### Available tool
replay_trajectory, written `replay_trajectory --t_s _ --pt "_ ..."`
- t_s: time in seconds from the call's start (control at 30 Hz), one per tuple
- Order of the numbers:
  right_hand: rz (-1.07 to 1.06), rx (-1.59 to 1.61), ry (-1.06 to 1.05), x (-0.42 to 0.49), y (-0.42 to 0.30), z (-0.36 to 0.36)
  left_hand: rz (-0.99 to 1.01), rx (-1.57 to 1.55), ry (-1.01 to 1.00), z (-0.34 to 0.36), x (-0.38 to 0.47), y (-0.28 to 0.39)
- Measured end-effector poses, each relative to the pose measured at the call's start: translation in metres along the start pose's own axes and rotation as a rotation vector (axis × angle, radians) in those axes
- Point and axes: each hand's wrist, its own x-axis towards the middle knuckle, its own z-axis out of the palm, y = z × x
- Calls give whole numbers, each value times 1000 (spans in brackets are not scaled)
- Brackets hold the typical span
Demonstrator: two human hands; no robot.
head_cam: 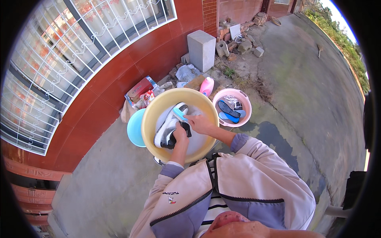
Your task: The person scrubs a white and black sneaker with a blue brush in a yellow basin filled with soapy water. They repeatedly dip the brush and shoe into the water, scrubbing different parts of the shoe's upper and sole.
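A black and white sneaker (pixel 163 132) is tilted over soapy water (pixel 198 145) inside a large yellow basin (pixel 150 98). My left hand (pixel 180 134) grips the shoe around its opening, near the black tongue. In my right hand (pixel 200 123) is a light blue scrub brush (pixel 179 114), its bristles against the shoe's front part. Suds partly cover the water around the shoe.
A pink basin (pixel 248 104) at the right holds insoles (pixel 228 110) and white laces (pixel 231 99). A light blue basin (pixel 135 128) touches the yellow one's left side. Behind are a pink bottle (pixel 207 85), a concrete block (pixel 202 50) and bricks (pixel 230 44). Wet ground (pixel 273 142) lies right.
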Motion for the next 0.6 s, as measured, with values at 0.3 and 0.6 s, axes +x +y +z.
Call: replay_trajectory --t_s 0.3,0.6 --pt "-47 11 -135 -15 -23 1 -37 -92 -59 0 -16 10" --pt "588 301 -392 12 43 25 26 -225 -9 6 -4 9"
